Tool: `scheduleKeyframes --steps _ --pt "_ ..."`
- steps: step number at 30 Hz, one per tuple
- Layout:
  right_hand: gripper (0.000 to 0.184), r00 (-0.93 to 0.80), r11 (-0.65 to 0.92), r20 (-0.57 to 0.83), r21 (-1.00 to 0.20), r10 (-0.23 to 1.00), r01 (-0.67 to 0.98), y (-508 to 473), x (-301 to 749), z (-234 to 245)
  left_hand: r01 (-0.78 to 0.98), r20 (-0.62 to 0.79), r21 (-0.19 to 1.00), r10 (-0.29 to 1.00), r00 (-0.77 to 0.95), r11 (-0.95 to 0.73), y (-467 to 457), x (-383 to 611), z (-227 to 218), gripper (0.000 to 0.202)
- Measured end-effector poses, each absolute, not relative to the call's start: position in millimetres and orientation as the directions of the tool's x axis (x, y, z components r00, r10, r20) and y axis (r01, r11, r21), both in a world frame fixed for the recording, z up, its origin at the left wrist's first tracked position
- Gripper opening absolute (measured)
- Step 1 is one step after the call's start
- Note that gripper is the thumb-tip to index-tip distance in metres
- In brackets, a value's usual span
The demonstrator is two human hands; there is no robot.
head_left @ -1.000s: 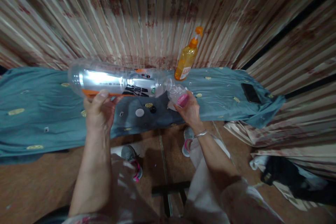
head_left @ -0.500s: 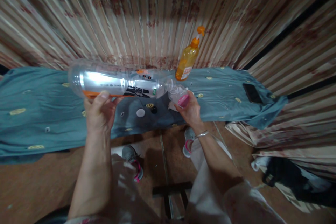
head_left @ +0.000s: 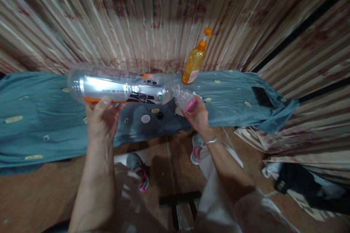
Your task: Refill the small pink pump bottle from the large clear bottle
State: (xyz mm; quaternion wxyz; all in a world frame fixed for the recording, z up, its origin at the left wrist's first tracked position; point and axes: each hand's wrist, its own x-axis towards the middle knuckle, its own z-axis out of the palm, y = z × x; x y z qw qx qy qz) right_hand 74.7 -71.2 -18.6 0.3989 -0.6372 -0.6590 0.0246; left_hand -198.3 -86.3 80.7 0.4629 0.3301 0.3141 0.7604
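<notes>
My left hand (head_left: 102, 116) is closed around the underside of a large clear plastic bottle (head_left: 109, 85) with a silver, black and orange label. The bottle lies nearly level in the air, its neck toward the right. In my right hand (head_left: 199, 116) is a small clear bottle (head_left: 184, 99) with a pink label, tilted with its mouth up to the left. The two mouths meet or nearly meet; whether they touch I cannot tell. Below them a white cap (head_left: 146, 119) and a black cap (head_left: 159, 115) lie on the cloth. A pale crumpled item (head_left: 179, 111) is partly hidden behind my right hand.
An orange pump bottle (head_left: 194, 63) stands at the back of the bench covered with teal cloth (head_left: 62, 131). A black phone (head_left: 261, 97) lies at its right end. Pleated curtains (head_left: 147, 18) hang behind. Under me is a dark stool or frame bar (head_left: 179, 198).
The large bottle and my left hand have shifted very slightly left and down in view. Both hands keep the same hold.
</notes>
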Motion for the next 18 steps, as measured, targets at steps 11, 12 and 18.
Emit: scheduleKeyframes --steps 11,12,18 --pt "0.073 0.136 0.196 0.503 -0.552 0.854 0.81 -72.6 74.7 -20.4 -0.504 0.214 0.776 0.909 -0.356 -0.38 -87.0 -198.3 82.1 0.059" --pt "0.072 0.137 0.199 0.507 -0.552 0.851 0.81 -72.8 74.5 -20.4 -0.504 0.215 0.775 0.909 -0.358 -0.381 -87.0 -198.0 82.5 0.058" --pt "0.073 0.13 0.209 0.514 -0.548 0.848 0.81 -73.2 73.7 -19.9 -0.495 0.22 0.776 0.903 -0.368 -0.391 -86.2 -197.6 84.0 0.049"
